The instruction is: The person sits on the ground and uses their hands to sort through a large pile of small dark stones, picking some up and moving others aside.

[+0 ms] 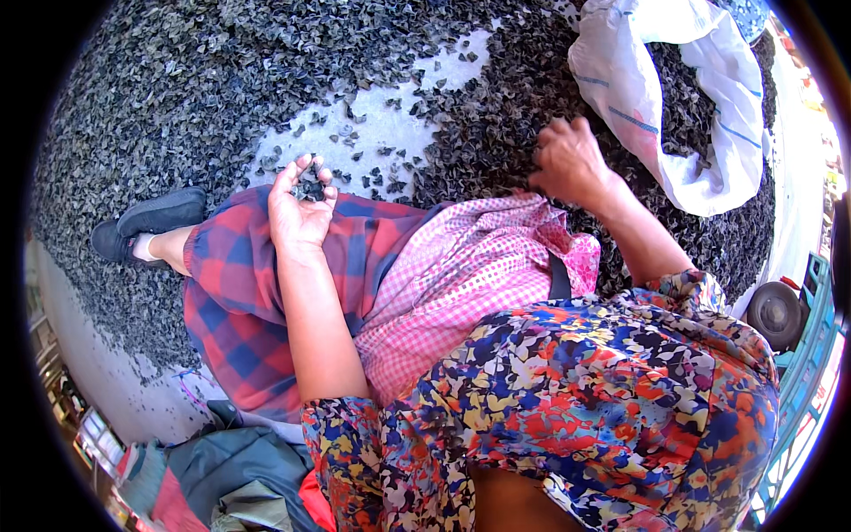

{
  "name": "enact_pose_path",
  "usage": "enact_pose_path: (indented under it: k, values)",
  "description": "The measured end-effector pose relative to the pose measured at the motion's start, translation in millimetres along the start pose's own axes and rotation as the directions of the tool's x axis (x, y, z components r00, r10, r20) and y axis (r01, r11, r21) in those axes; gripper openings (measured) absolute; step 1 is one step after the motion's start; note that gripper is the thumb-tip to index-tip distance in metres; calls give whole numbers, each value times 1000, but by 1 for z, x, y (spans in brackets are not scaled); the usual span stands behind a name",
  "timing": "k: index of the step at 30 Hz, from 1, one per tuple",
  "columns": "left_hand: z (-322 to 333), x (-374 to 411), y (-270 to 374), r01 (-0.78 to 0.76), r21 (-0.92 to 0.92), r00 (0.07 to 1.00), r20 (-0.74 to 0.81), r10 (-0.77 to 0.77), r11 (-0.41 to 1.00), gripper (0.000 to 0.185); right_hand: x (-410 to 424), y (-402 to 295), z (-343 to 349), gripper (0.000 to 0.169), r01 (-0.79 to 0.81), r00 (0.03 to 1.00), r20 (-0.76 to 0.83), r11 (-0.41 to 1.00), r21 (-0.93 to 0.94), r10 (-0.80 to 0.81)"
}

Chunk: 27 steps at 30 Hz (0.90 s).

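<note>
Dark, curled dried pieces (219, 73), which look like wood ear fungus, are spread thickly on a pale surface (392, 126). My left hand (302, 213) is palm up above my checked trousers, its fingers curled around a few of these pieces. A browner, denser heap (492, 113) of them lies to the right of the pale patch. Over the right edge of that heap is my right hand (572, 163), fingers bent and slightly blurred; I cannot tell if anything is in it. Close beside it stands a white woven sack (615, 93), mouth wide, with dark pieces inside.
My shoes (163, 213) rest among the pieces at the left. Folded dark cloth (233, 459) lies at the lower left. To the right are a black wheel (776, 316) and a teal frame (808, 346). A blue container (744, 16) shows at the top right.
</note>
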<state>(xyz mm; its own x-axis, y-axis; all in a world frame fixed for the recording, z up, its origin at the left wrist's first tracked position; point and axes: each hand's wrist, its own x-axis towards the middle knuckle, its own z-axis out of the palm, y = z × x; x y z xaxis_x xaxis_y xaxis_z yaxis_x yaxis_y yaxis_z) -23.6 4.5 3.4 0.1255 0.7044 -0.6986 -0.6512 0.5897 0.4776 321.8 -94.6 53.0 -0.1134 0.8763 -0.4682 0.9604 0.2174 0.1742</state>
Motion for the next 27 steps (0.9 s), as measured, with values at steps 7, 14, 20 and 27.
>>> enact_pose_path:
  k: [7, 14, 20, 27]
  values:
    - [0, 0, 0, -12, 5, 1000, -2, 12, 1000, 19, 104, 3, 50, 17, -28, 897, -430, 983, 180, 105]
    - [-2, -3, -1, -44, 19, 999, -2, 44, 999, 19, 117, 11, 81, 16, 24, 902, -366, 818, 574, 230]
    - [-6, 7, -16, 88, 2, 992, 96, -87, 996, 20, 85, 3, 59, 17, 74, 989, 14, -567, 820, 150]
    - [69, -19, -84, 340, 171, 907, 201, -370, 925, 40, 49, -56, -11, 23, 233, 947, -304, -436, 869, -100]
